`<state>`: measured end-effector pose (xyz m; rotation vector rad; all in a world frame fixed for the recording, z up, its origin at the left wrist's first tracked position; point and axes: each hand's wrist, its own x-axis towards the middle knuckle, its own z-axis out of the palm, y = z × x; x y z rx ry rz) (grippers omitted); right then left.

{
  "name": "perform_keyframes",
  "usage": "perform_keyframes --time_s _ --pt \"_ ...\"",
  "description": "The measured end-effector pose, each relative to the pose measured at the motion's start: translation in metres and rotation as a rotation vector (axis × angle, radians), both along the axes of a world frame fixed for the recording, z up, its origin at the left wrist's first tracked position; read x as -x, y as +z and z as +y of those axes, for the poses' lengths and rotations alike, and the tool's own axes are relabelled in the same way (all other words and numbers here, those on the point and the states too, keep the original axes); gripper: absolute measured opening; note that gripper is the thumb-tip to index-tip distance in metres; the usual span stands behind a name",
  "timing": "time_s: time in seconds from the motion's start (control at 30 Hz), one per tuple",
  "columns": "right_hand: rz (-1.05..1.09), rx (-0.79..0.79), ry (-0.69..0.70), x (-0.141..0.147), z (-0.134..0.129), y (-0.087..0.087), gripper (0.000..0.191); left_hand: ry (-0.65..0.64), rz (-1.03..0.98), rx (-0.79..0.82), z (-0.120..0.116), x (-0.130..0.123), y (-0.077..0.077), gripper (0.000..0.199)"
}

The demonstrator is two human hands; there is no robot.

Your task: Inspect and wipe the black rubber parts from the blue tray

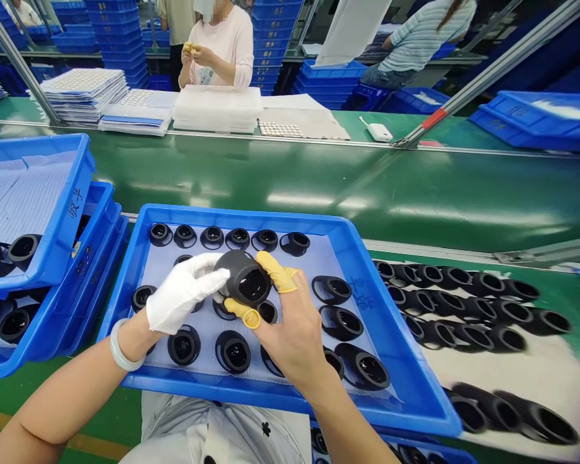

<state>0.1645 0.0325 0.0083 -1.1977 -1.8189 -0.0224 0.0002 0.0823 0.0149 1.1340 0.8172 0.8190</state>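
Note:
Between both hands, above the tray, is a black rounded housing [244,277] with a glossy dark opening facing me. My left hand [183,291], in a white glove, grips its left side with thumb and fingers. On the other side my right hand [290,316] pinches it, with yellow finger cots on the thumb and forefinger. Below lies a blue plastic tray [396,380] lined with pale sheet, where several similar black housings [232,352] stand in rows. My hands and forearms hide some of them.
Stacked blue trays [77,270] stand at the left. More black housings [468,303] line a pale sheet at the right. Beyond runs a green conveyor belt [251,174]. Across it, a person [227,45] handles something small beside stacked white sheets [217,109]. A slanted metal post [493,71] rises at right.

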Motion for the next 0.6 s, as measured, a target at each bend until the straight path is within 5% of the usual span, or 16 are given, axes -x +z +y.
perform_keyframes --time_s 0.27,0.5,0.6 --pt "0.355 0.425 0.099 0.0 -0.007 -0.011 0.058 0.142 0.105 -0.164 -0.002 0.002 -0.001 0.03" --pt "0.204 0.119 0.115 0.0 -0.009 -0.019 0.068 0.094 0.228 -0.451 -0.011 0.0 0.012 0.019" --pt "0.267 0.146 0.162 -0.002 -0.011 -0.021 0.068 0.07 0.152 -0.44 -0.008 0.004 0.012 0.019"
